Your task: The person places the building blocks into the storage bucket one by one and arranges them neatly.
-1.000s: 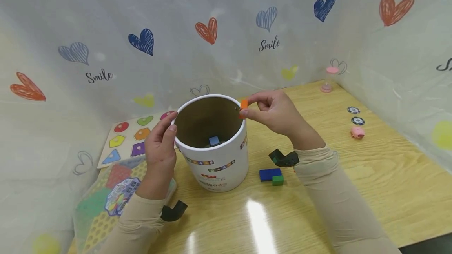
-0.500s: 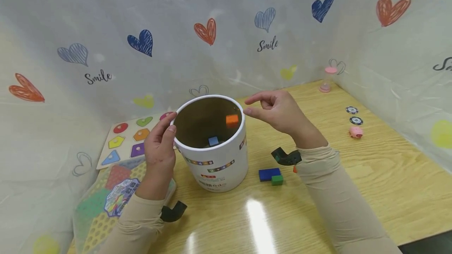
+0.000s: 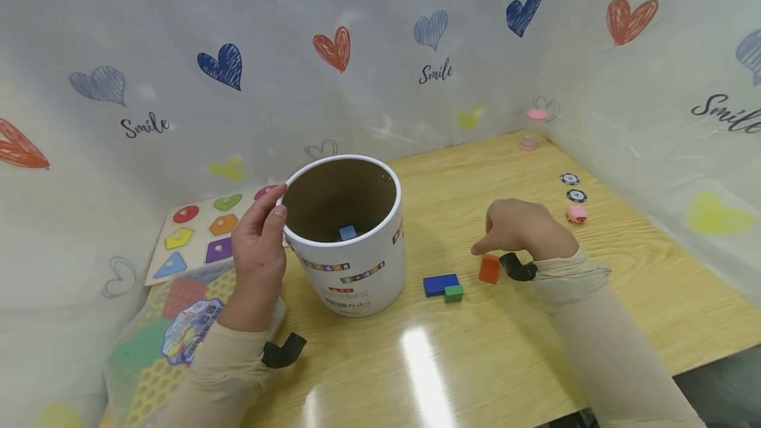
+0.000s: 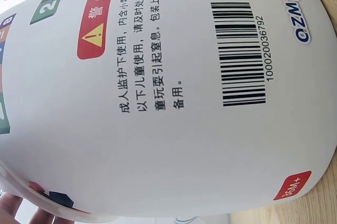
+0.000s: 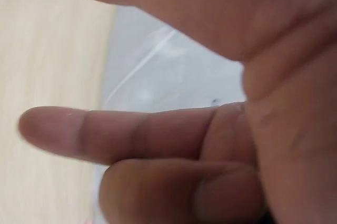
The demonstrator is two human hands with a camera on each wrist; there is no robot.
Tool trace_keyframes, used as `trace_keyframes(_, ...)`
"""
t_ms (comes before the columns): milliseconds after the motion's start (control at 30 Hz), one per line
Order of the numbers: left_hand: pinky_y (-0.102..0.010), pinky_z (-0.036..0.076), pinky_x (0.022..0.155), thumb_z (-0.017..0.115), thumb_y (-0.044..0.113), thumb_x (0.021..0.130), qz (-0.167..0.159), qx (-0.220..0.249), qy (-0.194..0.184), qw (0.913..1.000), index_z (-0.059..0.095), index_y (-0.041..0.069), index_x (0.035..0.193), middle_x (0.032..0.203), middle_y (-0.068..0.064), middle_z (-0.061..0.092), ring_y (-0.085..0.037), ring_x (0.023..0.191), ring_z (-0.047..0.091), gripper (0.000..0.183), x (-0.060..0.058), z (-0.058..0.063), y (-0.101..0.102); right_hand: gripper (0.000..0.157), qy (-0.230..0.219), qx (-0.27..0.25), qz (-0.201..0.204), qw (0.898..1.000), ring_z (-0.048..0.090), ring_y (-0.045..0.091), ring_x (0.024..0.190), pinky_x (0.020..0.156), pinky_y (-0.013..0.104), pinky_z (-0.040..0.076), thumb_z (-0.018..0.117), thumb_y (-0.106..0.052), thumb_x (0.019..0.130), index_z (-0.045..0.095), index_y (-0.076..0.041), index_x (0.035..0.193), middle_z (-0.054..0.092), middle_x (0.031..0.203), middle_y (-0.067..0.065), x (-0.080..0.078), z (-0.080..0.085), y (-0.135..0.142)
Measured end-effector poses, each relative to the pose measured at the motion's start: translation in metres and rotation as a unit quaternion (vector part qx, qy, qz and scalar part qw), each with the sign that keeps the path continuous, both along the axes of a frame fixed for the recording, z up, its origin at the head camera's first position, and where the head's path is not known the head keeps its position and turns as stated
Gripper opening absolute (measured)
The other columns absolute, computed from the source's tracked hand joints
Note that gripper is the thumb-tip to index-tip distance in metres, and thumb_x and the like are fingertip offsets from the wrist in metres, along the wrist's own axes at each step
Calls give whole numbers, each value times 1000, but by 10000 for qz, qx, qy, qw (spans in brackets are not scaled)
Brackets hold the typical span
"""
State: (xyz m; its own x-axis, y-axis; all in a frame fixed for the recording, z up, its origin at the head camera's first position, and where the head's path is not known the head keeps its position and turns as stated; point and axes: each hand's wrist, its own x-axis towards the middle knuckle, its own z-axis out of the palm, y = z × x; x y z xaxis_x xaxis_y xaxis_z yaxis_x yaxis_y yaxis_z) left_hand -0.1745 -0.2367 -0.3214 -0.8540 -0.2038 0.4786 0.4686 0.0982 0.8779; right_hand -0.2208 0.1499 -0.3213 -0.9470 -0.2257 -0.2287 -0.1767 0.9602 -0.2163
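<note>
A white bucket (image 3: 371, 283) with printed sums stands upright on the table, and a light blue block (image 3: 347, 233) shows inside it. At its left side my left hand (image 3: 258, 256) grips the rim between thumb and fingers. My right hand (image 3: 523, 230) hovers just above and behind an orange block (image 3: 489, 270), holding nothing. In the right wrist view the index finger (image 5: 142, 132) points out straight, apart from the thumb, while another finger is bent. Left of the orange block lie a dark blue block (image 3: 438, 284) and a small green block (image 3: 454, 293).
A knob shape puzzle (image 3: 199, 236) and a clear bag of coloured pieces (image 3: 160, 342) lie left of the bucket. Two poker chips (image 3: 576, 195), a pink pig toy (image 3: 576, 213) and a small pink-topped hourglass (image 3: 529, 134) sit far right. A hanging sheet backs the table.
An orange block left my right hand and fell into the bucket, out of sight now. The right hand moved down and right to another orange block. The left hand stayed on the rim.
</note>
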Motion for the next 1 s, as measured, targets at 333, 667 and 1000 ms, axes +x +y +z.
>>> trace_keyframes(333, -31, 43, 101, 53, 28, 97, 104, -60, -312, 9994, 59, 25, 129, 133, 4, 53, -17, 126, 45, 33, 2, 2, -1, 57, -806, 288, -402, 9955, 48, 19, 66, 53, 31, 36, 66, -66, 68, 56, -11, 79, 50, 75, 1, -13, -42, 6)
trace_keyframes(667, -32, 43, 100, 52, 29, 97, 134, -217, -514, 9984, 58, 27, 130, 134, 8, 52, -14, 126, 45, 34, 4, -2, -1, 40, 1532, -1217, -193, 9805, 41, 16, 55, 44, 29, 31, 63, -57, 80, 71, -18, 79, 46, 62, -2, -29, 11, -46)
trace_keyframes(1000, -28, 45, 98, 51, 22, 98, 65, -249, -147, 9996, 58, 20, 131, 133, 4, 54, -17, 124, 47, 34, -1, 0, -2, 34, 2645, -4995, 755, 8215, 28, 16, 47, 41, 29, 22, 77, -28, 79, 72, -7, 105, 31, 55, 3, -5, 48, -81)
